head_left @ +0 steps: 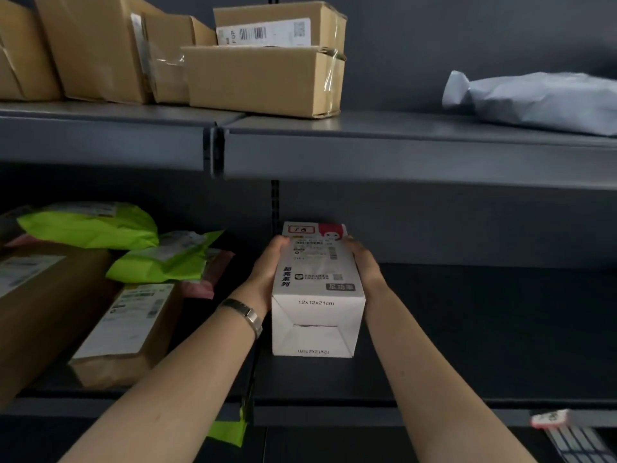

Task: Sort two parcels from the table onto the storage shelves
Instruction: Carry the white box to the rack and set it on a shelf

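A white carton parcel (pixel 317 285) with a shipping label and a red mark on top lies lengthwise on the lower dark shelf (pixel 467 329), near its left end. My left hand (pixel 267 272) presses against its left side, a watch on that wrist. On the opposite side my right hand (pixel 364 262) grips the carton. Both arms reach forward into the shelf bay. The carton's near end shows folded flaps. Whether its base rests fully on the shelf I cannot tell.
Left of the carton lie green mailer bags (pixel 100 228), a pink bag (pixel 207 279) and brown boxes (pixel 130 332). The upper shelf (pixel 400 142) holds several cardboard boxes (pixel 267 78) and a grey poly bag (pixel 541 98). A shelf upright (pixel 275 202) stands behind.
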